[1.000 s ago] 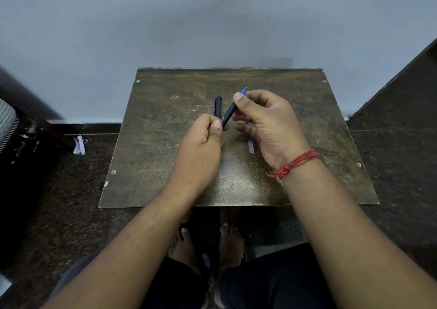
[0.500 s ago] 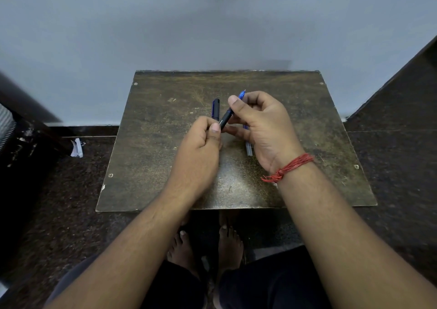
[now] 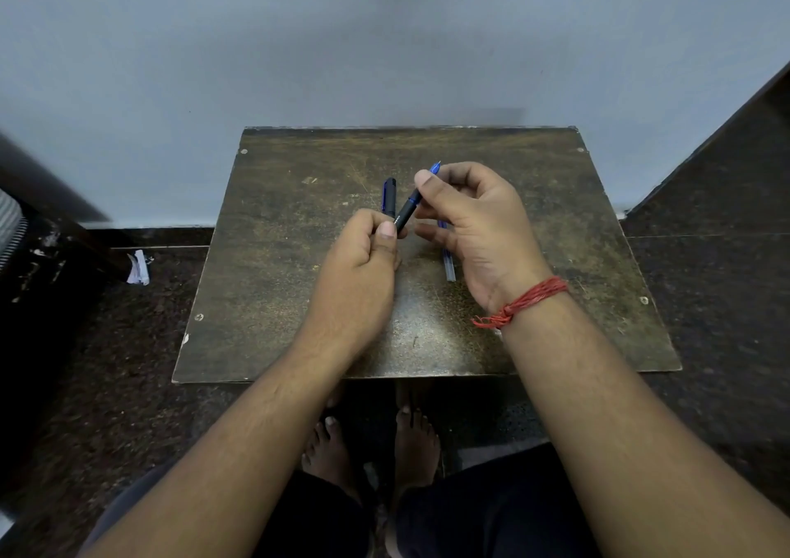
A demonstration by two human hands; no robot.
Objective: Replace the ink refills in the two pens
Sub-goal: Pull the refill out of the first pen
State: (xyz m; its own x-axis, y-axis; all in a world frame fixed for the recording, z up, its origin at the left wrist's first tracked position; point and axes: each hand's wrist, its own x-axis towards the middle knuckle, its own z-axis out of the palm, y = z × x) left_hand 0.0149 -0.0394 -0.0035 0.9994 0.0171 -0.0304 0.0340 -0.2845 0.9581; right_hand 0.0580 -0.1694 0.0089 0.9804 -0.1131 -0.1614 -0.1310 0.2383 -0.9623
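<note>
While my left hand (image 3: 361, 258) curls over the near end of the pen (image 3: 406, 213), I cannot see how much barrel sits inside the fist; only the thumb tip (image 3: 387, 229) shows, pressed on the black barrel. Behind those knuckles a second pen (image 3: 389, 196) lies on the table (image 3: 265, 284) towards the far edge, its lower part hidden by the hand, so I cannot tell its full length. The held pen hangs above the table's middle, slanting up and to the right: black body with small print too fine to read, then a blue tip (image 3: 435, 168) poking out past my right hand (image 3: 474, 233). That hand pinches the upper barrel between thumb and curled forefinger, the other fingers loosely bent below it. Under the right palm a clear refill (image 3: 449, 267) lies on the table, its far part covered by the fingers. A red thread (image 3: 523, 303) circles the right wrist. Compared with a second ago, both hands keep the same grip on the pen, hardly shifted.
</note>
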